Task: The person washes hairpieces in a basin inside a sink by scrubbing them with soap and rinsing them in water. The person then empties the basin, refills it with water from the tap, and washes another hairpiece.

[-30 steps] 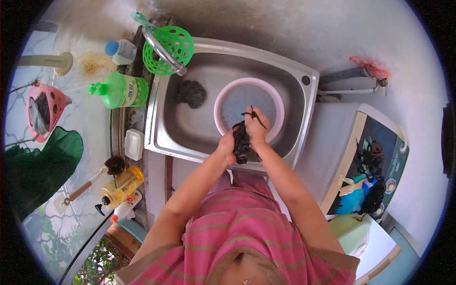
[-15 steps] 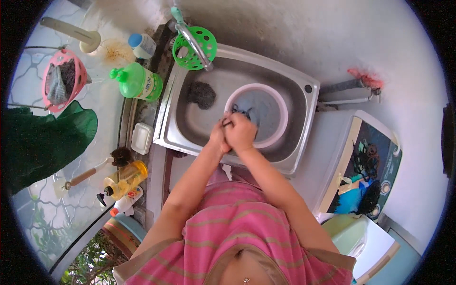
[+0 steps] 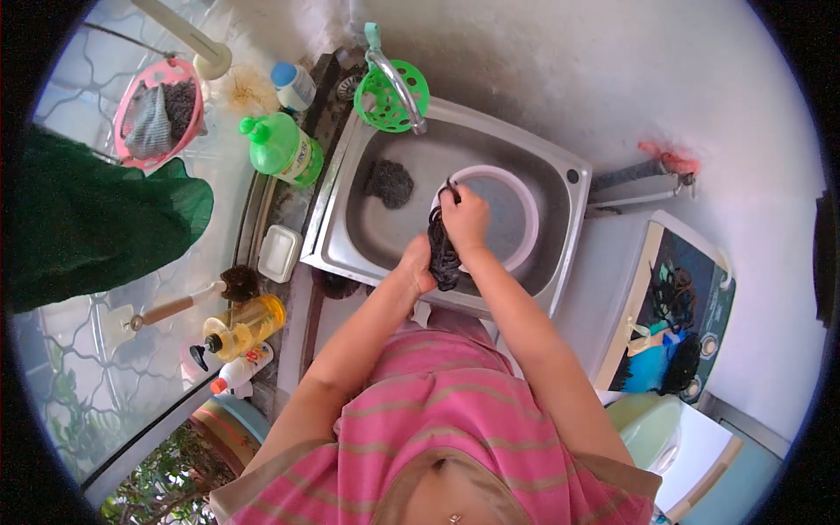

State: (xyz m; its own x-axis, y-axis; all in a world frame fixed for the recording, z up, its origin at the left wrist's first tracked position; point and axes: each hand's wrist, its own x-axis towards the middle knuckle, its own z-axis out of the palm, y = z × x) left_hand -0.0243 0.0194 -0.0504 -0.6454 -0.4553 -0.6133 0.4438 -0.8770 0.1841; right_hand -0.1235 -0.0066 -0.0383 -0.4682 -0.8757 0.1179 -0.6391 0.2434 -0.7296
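My right hand [image 3: 465,214] grips the top of a dark, wet-looking bundle of cords or straps [image 3: 443,249] over the front left of a pink basin [image 3: 529,210]. Lower and to the left, my left hand [image 3: 418,261] holds the hanging lower part, its fingers partly hidden behind the bundle. The basin sits with water inside the stainless steel sink [image 3: 324,236]. A dark scouring pad [image 3: 391,183] lies at the left of the sink, beneath a chrome faucet [image 3: 407,96] with a green perforated basket [image 3: 379,107] around it.
Bottles [image 3: 278,153] [image 3: 254,328], a soap box [image 3: 280,254] and a brush [image 3: 236,283] line the left ledge. A green cloth [image 3: 105,227] and pink basket [image 3: 157,114] hang beside a patterned window. Right of the sink, a white appliance [image 3: 595,289] carries dark tangled items [image 3: 674,306].
Half a second ago my hands were bunched together with the bundle mostly hidden; now my right hand is higher and the bundle hangs stretched between them. The whole view has shifted, sliding the sink rightward.
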